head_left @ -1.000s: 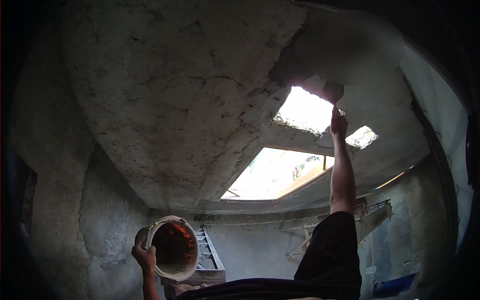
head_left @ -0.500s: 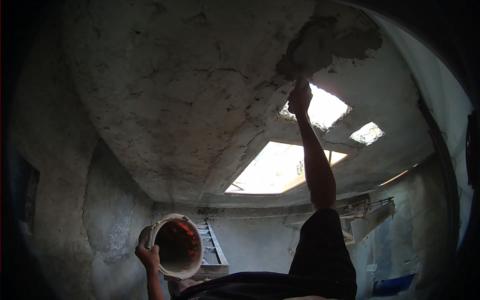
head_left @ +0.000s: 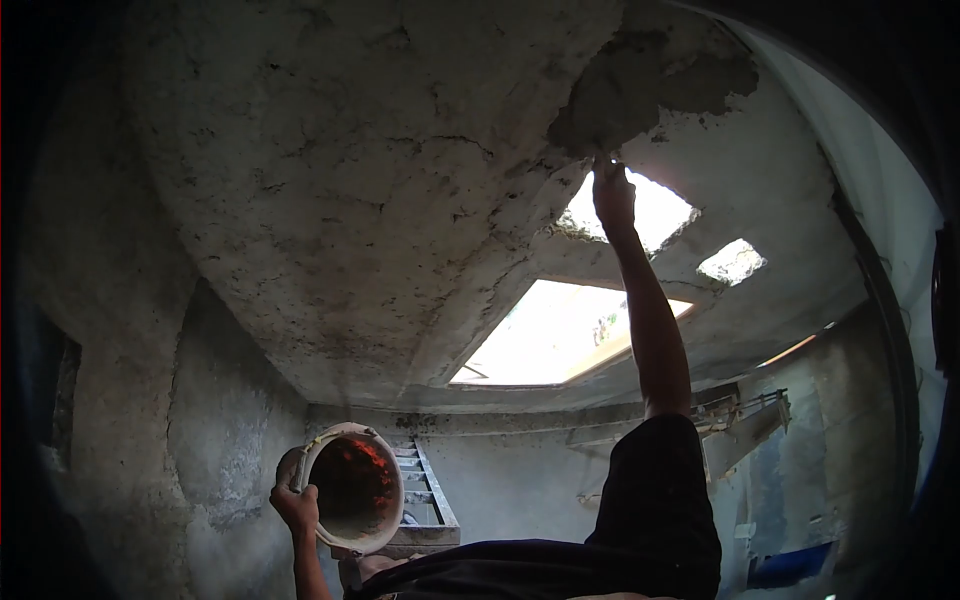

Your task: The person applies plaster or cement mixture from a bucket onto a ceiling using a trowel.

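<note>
At the lower left, my left hand (head_left: 297, 502) is closed on the rim of a bucket (head_left: 393, 520). The bucket is tipped so its mouth faces me, with a dark inside and orange-red patches on its wall. My right hand (head_left: 613, 195) reaches high overhead, its fingers closed, in front of a bright opening in the wall. Just above it spreads a dark, wet-looking patch of mortar (head_left: 625, 95) on the rough grey surface. Whatever the right hand grips blends into that dark patch and cannot be made out.
A ladder (head_left: 432, 490) stands behind the bucket. A large window opening (head_left: 545, 335) and a smaller hole (head_left: 733, 262) let in light. Planks and a metal frame (head_left: 745, 425) jut out at the right, above a blue object (head_left: 790, 566).
My right hand and forearm have shifted a little to the right, and the wrist has turned. My left hand and the bucket have barely moved.
</note>
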The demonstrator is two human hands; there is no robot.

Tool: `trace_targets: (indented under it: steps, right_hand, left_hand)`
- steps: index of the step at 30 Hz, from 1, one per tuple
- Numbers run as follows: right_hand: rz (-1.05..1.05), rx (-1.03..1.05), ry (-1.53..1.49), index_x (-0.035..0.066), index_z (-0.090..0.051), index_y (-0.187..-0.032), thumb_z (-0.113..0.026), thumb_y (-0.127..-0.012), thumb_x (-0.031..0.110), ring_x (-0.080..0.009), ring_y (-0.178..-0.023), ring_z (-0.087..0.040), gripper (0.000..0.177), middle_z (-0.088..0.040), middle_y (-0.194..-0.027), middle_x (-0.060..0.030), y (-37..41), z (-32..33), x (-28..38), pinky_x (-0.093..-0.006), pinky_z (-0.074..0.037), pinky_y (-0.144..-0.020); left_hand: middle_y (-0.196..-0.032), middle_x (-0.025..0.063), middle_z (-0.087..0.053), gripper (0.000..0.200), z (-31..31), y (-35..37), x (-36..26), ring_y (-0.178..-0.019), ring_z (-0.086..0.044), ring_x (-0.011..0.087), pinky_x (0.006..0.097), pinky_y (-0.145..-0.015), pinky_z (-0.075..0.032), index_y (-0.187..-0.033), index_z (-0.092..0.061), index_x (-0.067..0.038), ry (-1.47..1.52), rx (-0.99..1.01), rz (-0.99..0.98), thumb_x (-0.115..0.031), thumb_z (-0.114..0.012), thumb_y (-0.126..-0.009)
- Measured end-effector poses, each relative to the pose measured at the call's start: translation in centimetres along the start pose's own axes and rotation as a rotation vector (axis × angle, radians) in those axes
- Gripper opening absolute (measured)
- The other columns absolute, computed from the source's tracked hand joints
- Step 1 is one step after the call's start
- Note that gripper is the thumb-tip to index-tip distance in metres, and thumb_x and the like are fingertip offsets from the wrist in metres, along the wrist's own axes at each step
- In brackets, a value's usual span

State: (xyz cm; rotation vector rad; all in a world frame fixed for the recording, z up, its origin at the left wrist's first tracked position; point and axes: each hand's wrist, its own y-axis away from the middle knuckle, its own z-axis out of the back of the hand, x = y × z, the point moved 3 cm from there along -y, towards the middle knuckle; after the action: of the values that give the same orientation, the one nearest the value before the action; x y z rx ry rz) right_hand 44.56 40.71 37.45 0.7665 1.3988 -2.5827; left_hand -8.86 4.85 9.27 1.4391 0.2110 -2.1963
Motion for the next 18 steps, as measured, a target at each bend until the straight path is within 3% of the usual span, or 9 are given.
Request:
trace_targets:
  steps: [4, 6, 7, 10, 11, 12, 14, 16, 18]
  right_hand:
    - [-0.098, -0.048, -0.222, 0.008, -0.053, -0.109, -0.048, -0.093, 0.026, -0.0254, -0.047, -0.058, 0.025, -0.056, -0.079, -0.0129, 1.8, -2.3, -1.6, -0.0349, -0.05, -0.043]
    - [0.088, -0.123, 0.169, 0.011, -0.054, -0.098, -0.047, -0.093, 0.03, -0.0219, -0.044, -0.057, 0.021, -0.056, -0.076, -0.0083, 3.0, -1.4, -1.3, -0.0324, -0.05, -0.041]
    - [0.087, 0.031, 0.199, 0.013, -0.052, -0.097, -0.046, -0.094, 0.031, -0.0194, -0.044, -0.057, 0.02, -0.056, -0.076, -0.0072, 3.3, -2.2, -1.6, -0.0299, -0.048, -0.04]
    - [0.153, 0.075, 0.161, 0.016, -0.05, -0.097, -0.045, -0.094, 0.031, -0.0169, -0.044, -0.056, 0.017, -0.054, -0.075, -0.0061, 4.8, -0.9, -2.7, -0.0285, -0.048, -0.039]
    - [0.057, 0.102, -0.007, 0.017, -0.048, -0.096, -0.046, -0.093, 0.03, -0.0151, -0.045, -0.056, 0.013, -0.052, -0.076, -0.0044, 5.5, -1.5, -3.7, -0.0275, -0.047, -0.038]
    - [0.169, -0.017, 0.106, 0.018, -0.047, -0.095, -0.048, -0.092, 0.029, -0.0137, -0.045, -0.056, 0.011, -0.051, -0.077, -0.0032, 5.8, -0.8, -4.3, -0.0271, -0.047, -0.038]
    - [0.166, 0.045, 0.166, 0.019, -0.047, -0.097, -0.049, -0.092, 0.028, -0.0129, -0.044, -0.055, 0.011, -0.052, -0.081, -0.004, 5.5, 1.5, -5.2, -0.0262, -0.047, -0.039]
    - [0.171, -0.044, 0.219, 0.017, -0.048, -0.103, -0.047, -0.092, 0.027, -0.014, -0.044, -0.055, 0.014, -0.058, -0.091, -0.0089, 4.5, 2.5, -6.9, -0.0274, -0.048, -0.04]
    - [0.198, -0.004, 0.432, 0.014, -0.051, -0.106, -0.047, -0.092, 0.033, -0.0181, -0.047, -0.058, 0.024, -0.061, -0.084, -0.0111, 2.0, 3.2, -9.1, -0.0316, -0.05, -0.041]
  left_hand:
    - [-0.098, 0.0229, -0.066, 0.045, -0.2, 0.3, -0.4, -0.093, -0.064, 0.0319, 0.0358, -0.086, -0.048, -0.1, -0.062, 0.01, 0.033, -0.041, -0.085, -0.001, -0.053, -0.057]
    - [-0.098, 0.023, -0.066, 0.046, -0.1, 0.4, -0.8, -0.093, -0.064, 0.032, 0.0363, -0.087, -0.047, -0.1, -0.063, 0.009, -0.029, -0.003, -0.019, -0.002, -0.054, -0.056]
    - [-0.098, 0.023, -0.066, 0.046, -0.1, 0.4, -0.9, -0.093, -0.064, 0.032, 0.0363, -0.087, -0.047, -0.1, -0.063, 0.009, -0.025, -0.007, -0.018, -0.002, -0.054, -0.056]
    - [-0.098, 0.023, -0.066, 0.048, -0.3, 0.5, -0.6, -0.093, -0.064, 0.0326, 0.0368, -0.086, -0.048, -0.101, -0.064, 0.008, -0.045, 0.002, -0.046, -0.002, -0.054, -0.056]
    - [-0.098, 0.0203, -0.066, 0.052, -0.4, 0.6, -0.1, -0.092, -0.065, 0.0291, 0.0346, -0.085, -0.048, -0.105, -0.063, 0.006, -0.059, 0.006, -0.029, -0.001, -0.053, -0.054]
    - [-0.099, 0.0175, -0.067, 0.057, -0.5, 0.5, 0.3, -0.091, -0.065, 0.0256, 0.0325, -0.084, -0.048, -0.108, -0.062, 0.004, -0.071, 0.009, -0.013, 0.0, -0.052, -0.052]
    - [-0.099, 0.0177, -0.067, 0.057, -0.5, 0.4, 0.7, -0.09, -0.065, 0.026, 0.0326, -0.083, -0.048, -0.108, -0.062, 0.005, -0.065, 0.001, -0.028, 0.0, -0.053, -0.052]
    - [-0.098, 0.0178, -0.067, 0.057, -0.6, 0.6, 0.6, -0.09, -0.065, 0.0265, 0.0327, -0.082, -0.048, -0.108, -0.062, 0.005, -0.063, 0.001, -0.038, -0.001, -0.053, -0.052]
    - [-0.096, 0.0222, -0.066, 0.049, -0.3, 0.7, -0.5, -0.091, -0.065, 0.0324, 0.037, -0.084, -0.049, -0.103, -0.063, 0.007, -0.052, -0.023, -0.059, -0.002, -0.053, -0.056]
